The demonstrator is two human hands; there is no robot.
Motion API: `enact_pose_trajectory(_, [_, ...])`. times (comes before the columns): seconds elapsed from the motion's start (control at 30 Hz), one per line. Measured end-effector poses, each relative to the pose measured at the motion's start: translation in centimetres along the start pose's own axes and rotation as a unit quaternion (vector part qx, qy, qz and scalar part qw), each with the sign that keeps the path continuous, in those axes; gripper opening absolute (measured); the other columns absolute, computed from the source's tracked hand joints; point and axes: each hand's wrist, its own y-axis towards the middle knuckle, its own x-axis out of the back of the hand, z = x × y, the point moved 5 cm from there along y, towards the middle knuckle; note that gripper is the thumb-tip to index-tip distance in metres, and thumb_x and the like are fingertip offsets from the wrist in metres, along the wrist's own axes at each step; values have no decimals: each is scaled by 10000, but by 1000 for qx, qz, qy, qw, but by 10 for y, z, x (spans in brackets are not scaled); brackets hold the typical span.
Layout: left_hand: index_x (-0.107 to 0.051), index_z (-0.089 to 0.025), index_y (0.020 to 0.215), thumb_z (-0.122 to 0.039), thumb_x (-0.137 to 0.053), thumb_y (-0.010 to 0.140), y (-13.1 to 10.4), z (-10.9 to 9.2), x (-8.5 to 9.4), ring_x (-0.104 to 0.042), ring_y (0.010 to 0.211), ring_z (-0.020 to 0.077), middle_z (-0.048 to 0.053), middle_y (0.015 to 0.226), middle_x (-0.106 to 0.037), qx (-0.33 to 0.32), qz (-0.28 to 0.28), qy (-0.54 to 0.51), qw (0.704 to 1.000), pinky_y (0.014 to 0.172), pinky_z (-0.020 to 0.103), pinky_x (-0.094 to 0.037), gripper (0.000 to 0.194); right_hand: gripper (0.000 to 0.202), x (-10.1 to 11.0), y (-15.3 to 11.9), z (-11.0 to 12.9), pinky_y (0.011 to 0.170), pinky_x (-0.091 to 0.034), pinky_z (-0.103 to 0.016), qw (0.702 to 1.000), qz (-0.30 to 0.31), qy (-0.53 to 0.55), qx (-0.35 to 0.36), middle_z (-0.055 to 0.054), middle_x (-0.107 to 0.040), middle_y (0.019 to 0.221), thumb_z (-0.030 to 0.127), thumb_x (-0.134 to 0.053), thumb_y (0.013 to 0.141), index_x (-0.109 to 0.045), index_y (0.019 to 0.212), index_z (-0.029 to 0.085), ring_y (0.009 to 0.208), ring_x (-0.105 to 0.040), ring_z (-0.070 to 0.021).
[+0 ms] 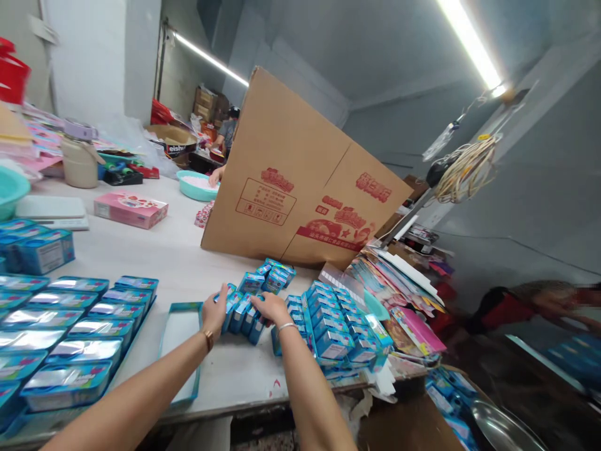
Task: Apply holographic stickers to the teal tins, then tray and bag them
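Several small blue boxes (pixel 241 313) stand in a row on the white table, pressed between my two hands. My left hand (pixel 215 311) is at the row's left end, and my right hand (pixel 272 307) is at its right end. A few more blue boxes (pixel 275 279) sit just behind. To the left of the row lies a shallow blue tray (pixel 197 382) with a white inside. Stacked blue boxes (pixel 331 329) stand to the right of my right hand.
Large blue packs (pixel 79 376) fill the left side. Behind stands a big cardboard box (pixel 300 169). A pink box (pixel 131 208) and a turquoise basin (pixel 197 186) are farther back. Paper sheets (pixel 399 282) lie right. Another person (pixel 526 307) is at far right.
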Motion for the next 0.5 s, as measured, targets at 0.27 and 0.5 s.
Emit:
enact_pose_trajectory(0.27, [-681,-135,756,-734,-505,850,30,-16,6,-746,812,301,126,790,-771,46,38,-65,996,741,416,-578,632,819,-88,-95,-26,528,-550,-324,930,-12,367,3,-128,-709,1129,715,-350,917,-266,1553,206,617,-700,-196])
enact_pose_trajectory(0.5, [-647,-120,1136,-640,-392,940,6,6,12,-463,1406,288,186,1468,-550,2,4,-139,990,1158,362,-369,612,903,-104,-57,-69,1096,-405,-433,802,-153,576,40,-138,-499,1491,835,-386,823,-468,1463,203,1347,-497,-278])
